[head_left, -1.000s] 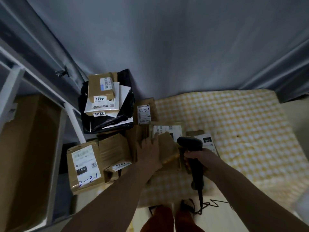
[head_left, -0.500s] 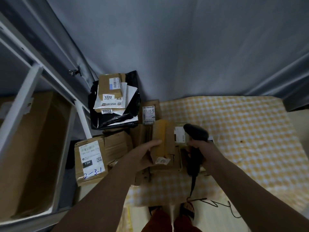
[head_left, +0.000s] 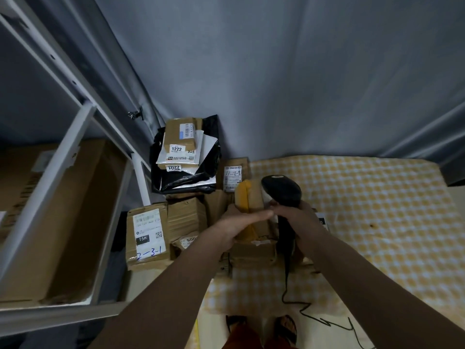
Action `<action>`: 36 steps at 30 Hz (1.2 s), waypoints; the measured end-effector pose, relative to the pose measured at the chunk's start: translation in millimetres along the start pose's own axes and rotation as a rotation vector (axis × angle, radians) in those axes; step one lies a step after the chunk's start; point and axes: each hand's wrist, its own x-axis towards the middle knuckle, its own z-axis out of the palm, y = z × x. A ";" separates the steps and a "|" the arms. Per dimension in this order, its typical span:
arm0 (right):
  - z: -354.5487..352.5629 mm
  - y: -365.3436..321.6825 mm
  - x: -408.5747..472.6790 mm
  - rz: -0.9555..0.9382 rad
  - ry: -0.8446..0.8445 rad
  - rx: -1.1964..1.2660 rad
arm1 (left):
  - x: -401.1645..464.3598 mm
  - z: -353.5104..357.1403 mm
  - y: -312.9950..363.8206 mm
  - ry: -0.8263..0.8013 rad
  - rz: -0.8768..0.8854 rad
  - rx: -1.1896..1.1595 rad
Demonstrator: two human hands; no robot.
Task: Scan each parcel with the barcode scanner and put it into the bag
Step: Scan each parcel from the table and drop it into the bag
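Am seeing left hand [head_left: 237, 226] gripping brown parcel with yellow tape [head_left: 247, 197], lifted on edge just left of barcode scanner [head_left: 283, 191]. Right hand [head_left: 295, 212] curling round scanner handle, head pointing at parcel. Left of scanner: box reading "15H", "2-3-1" [head_left: 147, 234]; black bag [head_left: 186, 177] holding parcels "1222" [head_left: 180, 136], "1021". Behind: label "11-2-9" [head_left: 232, 176].

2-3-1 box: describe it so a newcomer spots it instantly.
Start at the white metal shelf frame on the left, then look just right of its lower post. There a brown cardboard parcel lies left of the parcel pile. Only it has a white label with a black "15H" tag and handwritten blue "2-3-1".
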 end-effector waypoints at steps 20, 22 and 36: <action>-20.4 -36.0 -54.2 -0.270 -0.142 -0.391 | -25.6 -45.0 59.4 -0.054 0.179 -0.498; -19.5 -36.5 -55.6 -0.297 -0.140 -0.396 | -27.4 -44.6 60.5 -0.067 0.195 -0.492; -11.2 -44.0 -67.4 -0.323 -0.199 -0.409 | -29.6 -51.0 56.7 -0.086 0.221 -0.441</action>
